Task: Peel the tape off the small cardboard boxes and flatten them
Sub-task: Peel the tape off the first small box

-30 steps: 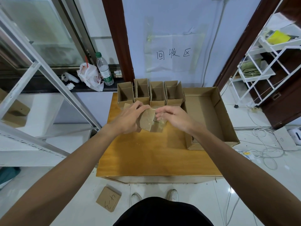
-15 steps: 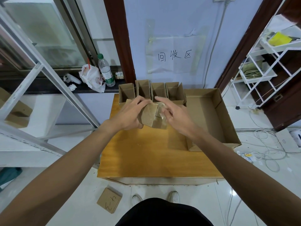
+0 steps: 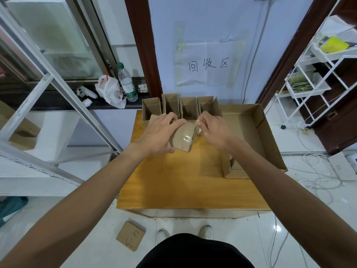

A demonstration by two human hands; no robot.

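Cardboard box (image 3: 183,137) in left hand (image 3: 160,135) grip; right hand (image 3: 214,130) pinching tape (image 3: 198,126)

Right hand (image 3: 213,130) now off the face of the small box (image 3: 183,138), shifted to its upper right corner, fingertips pinched on a lifted end of clear tape (image 3: 198,126); half a second ago lying open across the face. Box turned, taped face now toward the camera. Left hand (image 3: 161,135) gripping lower along the left edge than before.
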